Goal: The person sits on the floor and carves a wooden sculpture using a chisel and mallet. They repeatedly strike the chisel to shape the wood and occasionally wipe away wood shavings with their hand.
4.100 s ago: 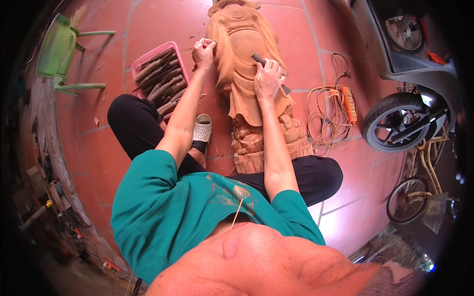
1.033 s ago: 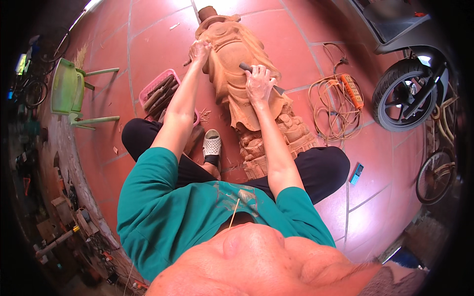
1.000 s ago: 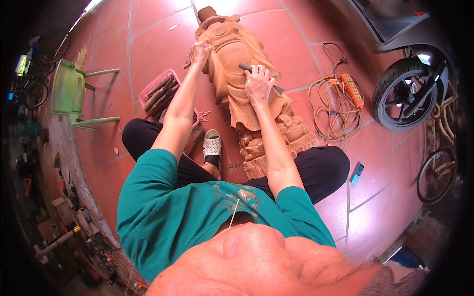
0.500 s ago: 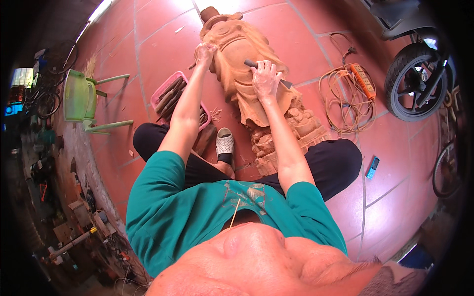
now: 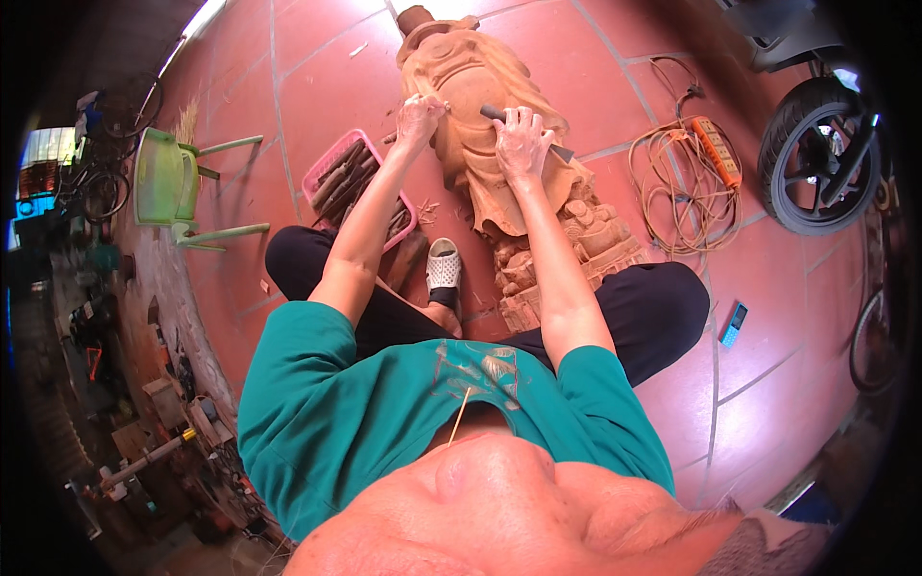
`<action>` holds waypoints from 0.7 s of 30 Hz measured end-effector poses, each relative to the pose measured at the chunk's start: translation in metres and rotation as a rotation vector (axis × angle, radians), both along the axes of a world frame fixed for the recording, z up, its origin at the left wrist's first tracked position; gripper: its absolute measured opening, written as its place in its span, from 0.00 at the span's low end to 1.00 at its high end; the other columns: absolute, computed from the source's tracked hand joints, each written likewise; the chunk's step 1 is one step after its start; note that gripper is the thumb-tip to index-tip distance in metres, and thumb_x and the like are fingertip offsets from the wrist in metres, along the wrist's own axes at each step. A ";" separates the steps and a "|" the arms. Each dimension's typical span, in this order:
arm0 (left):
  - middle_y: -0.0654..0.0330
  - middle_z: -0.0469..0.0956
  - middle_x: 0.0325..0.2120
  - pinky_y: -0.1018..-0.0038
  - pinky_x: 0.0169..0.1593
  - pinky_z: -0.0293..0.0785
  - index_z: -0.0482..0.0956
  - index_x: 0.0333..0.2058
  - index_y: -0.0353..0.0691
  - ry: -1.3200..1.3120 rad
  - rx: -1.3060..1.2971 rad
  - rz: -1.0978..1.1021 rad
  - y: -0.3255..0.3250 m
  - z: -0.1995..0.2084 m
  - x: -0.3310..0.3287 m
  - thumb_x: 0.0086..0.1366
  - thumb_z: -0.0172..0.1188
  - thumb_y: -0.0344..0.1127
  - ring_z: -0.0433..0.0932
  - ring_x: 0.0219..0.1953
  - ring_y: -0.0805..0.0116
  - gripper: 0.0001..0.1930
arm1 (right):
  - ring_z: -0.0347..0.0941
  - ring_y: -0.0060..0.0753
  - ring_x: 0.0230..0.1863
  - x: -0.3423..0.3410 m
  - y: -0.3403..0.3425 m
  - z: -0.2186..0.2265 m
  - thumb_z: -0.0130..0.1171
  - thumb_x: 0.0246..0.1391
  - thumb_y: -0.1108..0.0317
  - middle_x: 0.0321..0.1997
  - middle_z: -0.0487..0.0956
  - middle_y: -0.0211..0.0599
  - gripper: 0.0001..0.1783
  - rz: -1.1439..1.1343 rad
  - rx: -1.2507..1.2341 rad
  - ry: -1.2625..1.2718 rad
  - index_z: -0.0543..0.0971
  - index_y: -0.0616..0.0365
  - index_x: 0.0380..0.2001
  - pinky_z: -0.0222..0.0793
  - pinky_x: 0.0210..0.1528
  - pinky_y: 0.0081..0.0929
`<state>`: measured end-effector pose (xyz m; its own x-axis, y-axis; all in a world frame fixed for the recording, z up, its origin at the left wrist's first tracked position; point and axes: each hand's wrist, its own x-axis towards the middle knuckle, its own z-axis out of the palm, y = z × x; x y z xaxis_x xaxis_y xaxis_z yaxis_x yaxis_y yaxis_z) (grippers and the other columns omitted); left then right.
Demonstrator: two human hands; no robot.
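A carved wooden figure point(image 5: 477, 91) lies on its back on the floor, its hat end far from me and its carved base near my legs. My left hand point(image 5: 420, 120) is closed over the figure's left side, and a short brown handle end point(image 5: 389, 138) sticks out beside it; the rest of that tool is hidden. On the figure's middle, my right hand point(image 5: 523, 144) grips a chisel-like tool, whose dark round handle point(image 5: 493, 112) shows at one end and flat grey blade point(image 5: 563, 153) at the other.
Left of the figure, a pink basket point(image 5: 411, 228) holds several brown tools. A green plastic chair point(image 5: 165, 178) lies farther left. To the right are an orange power strip point(image 5: 716, 152) with coiled cord point(image 5: 663, 197), a motorbike wheel point(image 5: 818, 158) and a blue phone point(image 5: 735, 324).
My left hand has moved right and slightly nearer, further over the figure. The right hand keeps its grip on the figure's middle. The whole view has shifted slightly.
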<state>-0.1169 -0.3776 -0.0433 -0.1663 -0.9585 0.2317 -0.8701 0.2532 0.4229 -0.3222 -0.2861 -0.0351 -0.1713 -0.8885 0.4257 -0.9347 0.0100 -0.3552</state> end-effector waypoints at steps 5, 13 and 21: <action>0.50 0.79 0.30 0.55 0.40 0.75 0.84 0.32 0.48 -0.095 0.017 -0.011 -0.017 0.018 0.004 0.61 0.61 0.44 0.80 0.37 0.48 0.09 | 0.68 0.32 0.46 -0.003 0.000 0.000 0.57 0.58 0.52 0.42 0.72 0.28 0.15 -0.018 -0.007 0.021 0.75 0.48 0.41 0.62 0.44 0.44; 0.48 0.79 0.34 0.57 0.42 0.73 0.79 0.33 0.39 -0.027 -0.036 0.045 -0.027 -0.012 0.020 0.65 0.56 0.41 0.80 0.39 0.48 0.11 | 0.68 0.32 0.46 0.001 -0.003 0.001 0.58 0.58 0.51 0.41 0.71 0.27 0.15 -0.013 -0.004 -0.027 0.75 0.47 0.41 0.62 0.44 0.43; 0.49 0.79 0.30 0.61 0.38 0.74 0.75 0.38 0.38 0.197 -0.126 -0.011 -0.001 -0.010 0.004 0.67 0.56 0.36 0.80 0.34 0.51 0.08 | 0.69 0.32 0.48 -0.002 -0.003 0.000 0.58 0.58 0.52 0.45 0.72 0.27 0.16 -0.017 0.065 -0.028 0.75 0.47 0.44 0.61 0.45 0.44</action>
